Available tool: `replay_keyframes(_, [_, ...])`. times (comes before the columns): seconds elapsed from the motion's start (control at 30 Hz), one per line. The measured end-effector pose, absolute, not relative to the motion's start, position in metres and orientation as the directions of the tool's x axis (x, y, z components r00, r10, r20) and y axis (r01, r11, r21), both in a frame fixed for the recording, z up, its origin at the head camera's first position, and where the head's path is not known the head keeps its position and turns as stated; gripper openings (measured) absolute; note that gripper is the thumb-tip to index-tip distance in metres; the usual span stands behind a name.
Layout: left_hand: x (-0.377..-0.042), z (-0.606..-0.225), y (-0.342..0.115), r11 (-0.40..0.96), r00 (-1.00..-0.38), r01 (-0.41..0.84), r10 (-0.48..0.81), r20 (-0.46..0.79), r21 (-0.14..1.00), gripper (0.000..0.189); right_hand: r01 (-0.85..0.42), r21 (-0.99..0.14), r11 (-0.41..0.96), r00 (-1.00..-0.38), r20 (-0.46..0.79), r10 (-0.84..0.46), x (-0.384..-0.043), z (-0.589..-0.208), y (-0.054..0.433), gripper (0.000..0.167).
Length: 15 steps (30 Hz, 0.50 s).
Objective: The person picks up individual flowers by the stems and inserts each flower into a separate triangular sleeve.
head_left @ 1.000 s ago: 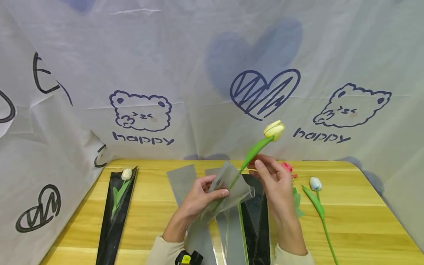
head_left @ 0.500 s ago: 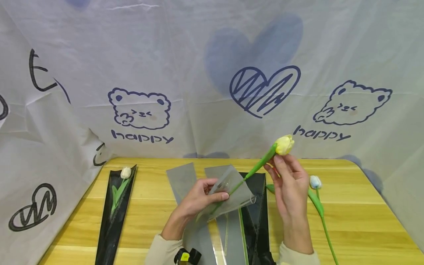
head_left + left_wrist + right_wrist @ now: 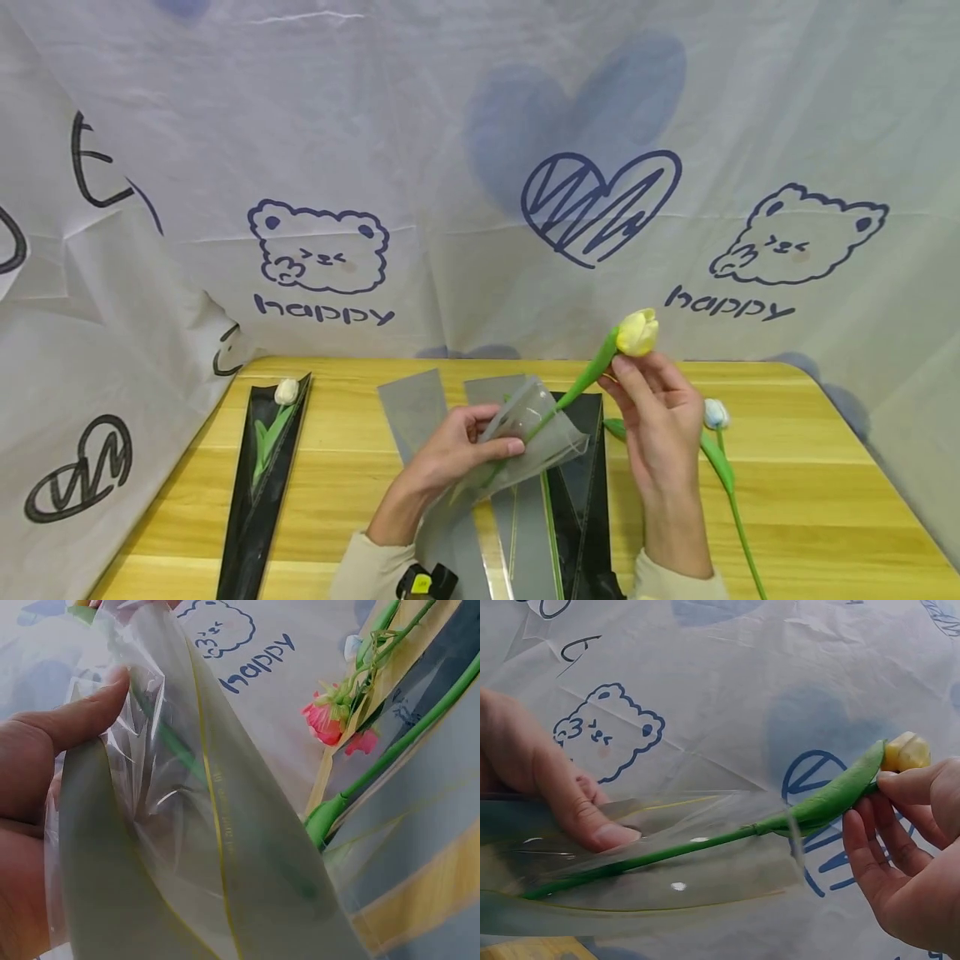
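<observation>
My left hand (image 3: pixel 457 450) grips a clear and grey flower sleeve (image 3: pixel 727 889) with gold lines, thumb on its near side at the mouth. A yellow artificial tulip (image 3: pixel 637 332) slants up out of that mouth; its green stem (image 3: pixel 682 850) runs down inside the sleeve. With thumb and fingertips my right hand (image 3: pixel 663 425) pinches the tulip just below the bloom, beside its leaf (image 3: pixel 836 796). In the left wrist view the stem's lower part shows dimly through the grey film (image 3: pixel 274 825).
A white tulip (image 3: pixel 287 392) lies in a black sleeve (image 3: pixel 247 517) at left. Flat grey sleeves (image 3: pixel 412 408) and a black sleeve (image 3: pixel 588 500) lie under the hands. At right lies a pale blue tulip (image 3: pixel 716 414); pink flowers (image 3: pixel 324 724) show in the left wrist view.
The right hand has moved right and slightly down to just under the bloom. The tulip now leans lower to the right. The left hand has barely moved with the sleeve.
</observation>
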State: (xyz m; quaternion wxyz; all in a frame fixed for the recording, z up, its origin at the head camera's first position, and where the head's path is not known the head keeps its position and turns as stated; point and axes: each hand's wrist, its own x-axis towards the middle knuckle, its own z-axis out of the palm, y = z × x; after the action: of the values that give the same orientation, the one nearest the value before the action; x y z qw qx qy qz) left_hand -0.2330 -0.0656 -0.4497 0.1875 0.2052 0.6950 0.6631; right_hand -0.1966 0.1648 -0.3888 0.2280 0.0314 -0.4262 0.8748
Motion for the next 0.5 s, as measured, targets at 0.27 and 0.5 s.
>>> replay_keyframes(0.27, [-0.228, -0.441, -0.061, 0.035, -0.86, 0.064, 0.508, 0.037, 0.997, 0.027, -0.428, -0.76, -0.489, -0.893, 0.271, 0.36, -0.196, -0.386, 0.155, 0.015])
replay_keyframes(0.5, [-0.223, -0.433, -0.059, -0.006, -0.876, 0.084, 0.477, 0.077, 0.996, 0.028, -0.41, -0.836, -0.365, -0.891, 0.283, 0.354, -0.195, -0.387, 0.149, 0.016])
